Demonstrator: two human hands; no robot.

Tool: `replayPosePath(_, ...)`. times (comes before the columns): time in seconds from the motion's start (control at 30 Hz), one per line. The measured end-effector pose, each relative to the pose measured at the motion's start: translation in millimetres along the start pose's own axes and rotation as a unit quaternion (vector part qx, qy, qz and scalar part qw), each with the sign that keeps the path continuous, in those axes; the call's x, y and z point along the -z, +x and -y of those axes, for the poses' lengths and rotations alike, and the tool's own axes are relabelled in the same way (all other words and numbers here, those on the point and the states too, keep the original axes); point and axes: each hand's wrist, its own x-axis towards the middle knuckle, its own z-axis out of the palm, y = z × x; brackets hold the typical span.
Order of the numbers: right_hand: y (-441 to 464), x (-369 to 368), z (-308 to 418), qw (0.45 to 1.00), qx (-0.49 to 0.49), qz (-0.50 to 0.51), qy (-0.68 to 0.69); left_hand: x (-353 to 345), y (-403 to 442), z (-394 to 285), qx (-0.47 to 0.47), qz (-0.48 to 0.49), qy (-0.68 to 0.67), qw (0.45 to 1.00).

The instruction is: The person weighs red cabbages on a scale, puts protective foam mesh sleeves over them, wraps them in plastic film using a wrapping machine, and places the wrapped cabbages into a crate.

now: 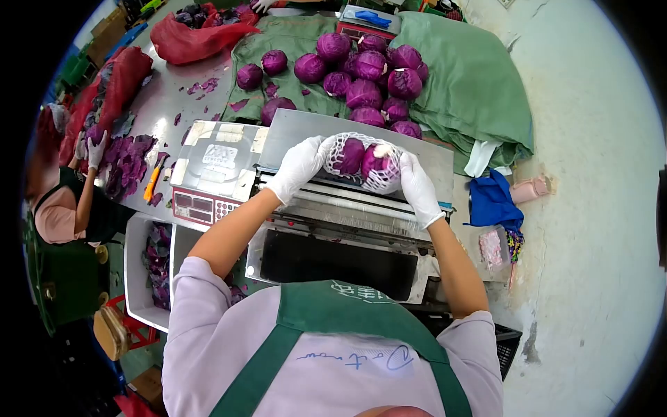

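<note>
Two purple cabbages (376, 164) sit side by side in a white foam net (383, 182), held above the film wrapping machine (333, 201). My left hand (300, 168), in a white glove, closes on the left end of the net. On the right end is my right hand (420, 191), also gloved, with its fingers curled against the net. Stretched clear film and a roller lie below the net. The machine's dark plate (339, 265) is nearest my body. Parts of my fingers are hidden behind the net.
A pile of purple cabbages (365, 92) rests on green cloth (458, 76) behind the machine. Left are a weighing scale (215, 163), an orange-handled knife (153, 182) and a white bin (135, 278) of leaves. Another person's gloved hand (97, 149) works beside red net sacks (125, 76).
</note>
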Motion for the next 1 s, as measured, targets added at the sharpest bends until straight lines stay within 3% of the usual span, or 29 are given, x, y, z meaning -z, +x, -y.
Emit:
replayPosePath(0.03, -5, 8, 11, 0.984, -0.039, 0.016, -0.172, -1, 3, -2, 0.003, 0.004, -0.002, 1.0)
replayPosePath(0.1, -6, 22, 23, 0.975, -0.053, 0.041, -0.211, 2, 8, -16, -0.07, -0.108, 0.017, 0.992)
replayPosePath(0.17, 6, 33, 17, 0.966, 0.082, 0.033, -0.244, 5, 23, -27, -0.117, -0.126, -0.005, 0.985)
replayPosePath(0.2, 18, 33, 11, 0.972, 0.173, 0.002, -0.159, 5, 29, -36, -0.087, -0.043, -0.017, 0.995)
replayPosePath(0.27, 40, 27, 11, 0.977, 0.169, 0.033, -0.124, 4, 40, -55, -0.032, 0.077, 0.036, 0.996)
replayPosePath(0.33, 61, 18, 15, 0.98, 0.168, 0.061, -0.087, -4, 53, -60, 0.008, 0.075, -0.025, 0.997)
replayPosePath(0.43, 82, 4, 25, 0.981, -0.044, 0.181, -0.058, -4, 66, -73, 0.055, -0.01, -0.211, 0.976)
replayPosePath(0.47, 75, 6, 41, 0.992, -0.029, 0.12, -0.022, -3, 65, -74, 0.025, -0.049, -0.184, 0.981)
replayPosePath(0.5, 76, 5, 43, 0.995, 0.072, 0.022, -0.067, -1, 65, -73, -0.006, -0.091, -0.156, 0.984)
replayPosePath(0.57, 67, 11, 51, 0.983, 0.15, -0.048, -0.089, 5, 59, -61, -0.022, -0.075, -0.361, 0.929)
replayPosePath(0.6, 59, 17, 56, 0.988, 0.156, -0.025, -0.002, 6, 53, -51, -0.02, -0.076, -0.361, 0.929)
replayPosePath(0.7, 56, 46, 34, 0.972, 0.134, 0.06, 0.183, -2, 34, -17, -0.122, 0.053, -0.347, 0.928)
replayPosePath(0.73, 61, 44, 11, 0.966, 0.117, 0.075, 0.218, -3, 32, -8, -0.122, 0.107, -0.297, 0.941)
replayPosePath(0.77, 63, 40, 3, 0.958, 0.101, 0.093, 0.253, -3, 28, -14, -0.12, 0.103, -0.301, 0.94)
replayPosePath(0.83, 42, 20, -4, 0.945, 0.11, 0.109, 0.288, -2, 29, -33, -0.01, 0.156, -0.386, 0.909)
replayPosePath(0.9, 39, 11, -1, 0.946, 0.078, 0.077, 0.305, -17, 25, -42, -0.028, -0.019, -0.121, 0.992)
replayPosePath(0.97, 32, 7, 24, 0.907, -0.094, 0.052, 0.407, -9, 12, -80, 0.019, -0.1, 0.043, 0.994)
replayPosePath(1.0, 25, 2, 37, 0.951, -0.035, 0.009, 0.307, -5, 13, -84, 0.001, -0.109, 0.028, 0.994)
